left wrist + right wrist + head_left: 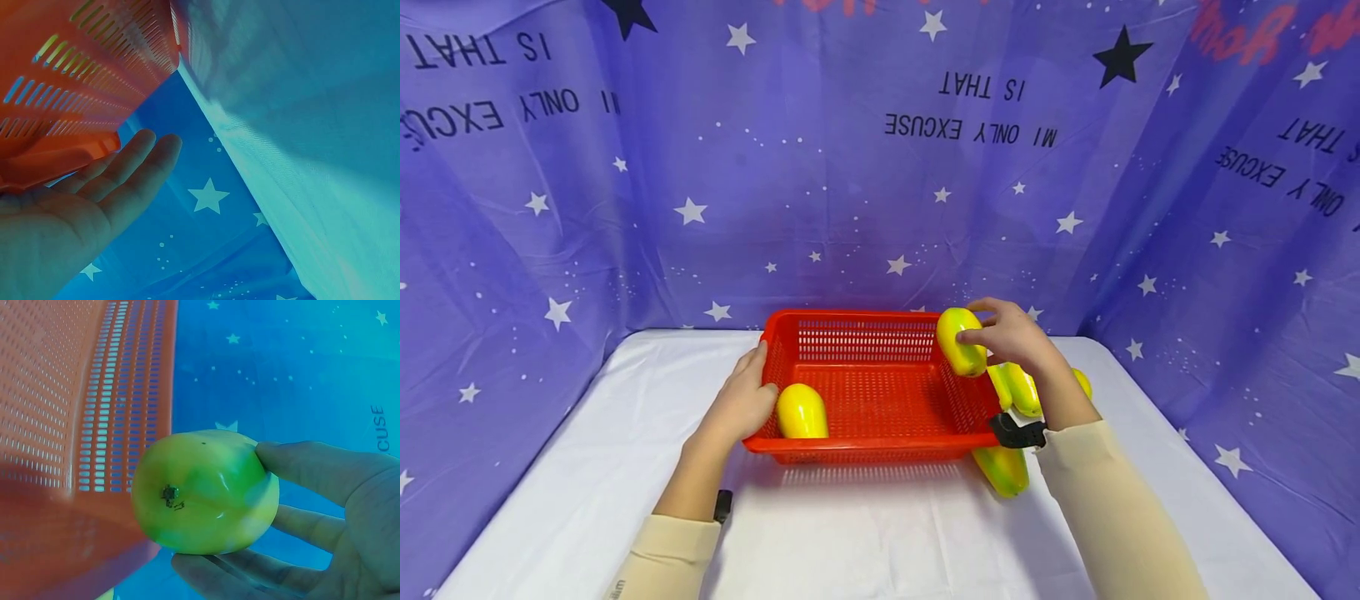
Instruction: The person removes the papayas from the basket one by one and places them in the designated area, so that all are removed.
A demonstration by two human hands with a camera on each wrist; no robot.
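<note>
A red plastic basket (880, 443) with slotted sides stands on the white table. My left hand (743, 402) holds its left rim, thumb at the edge; in the left wrist view the fingers (140, 181) extend along the outside under the rim. My right hand (1011, 333) grips an oblong, glossy yellow-green fruit (961, 342) over the basket's back right corner. In the right wrist view, the fruit's dark stem spot (170, 492) shows, with thumb and fingers around its sides. Another yellow fruit (802, 412) lies inside the basket at the front left.
Right of the basket, more yellow fruits (1024, 390) lie on the table (865, 533), partly hidden by the right forearm. A yellow-green one (1002, 471) sits by the front right corner. A purple star-printed curtain (850, 208) encloses the back and sides.
</note>
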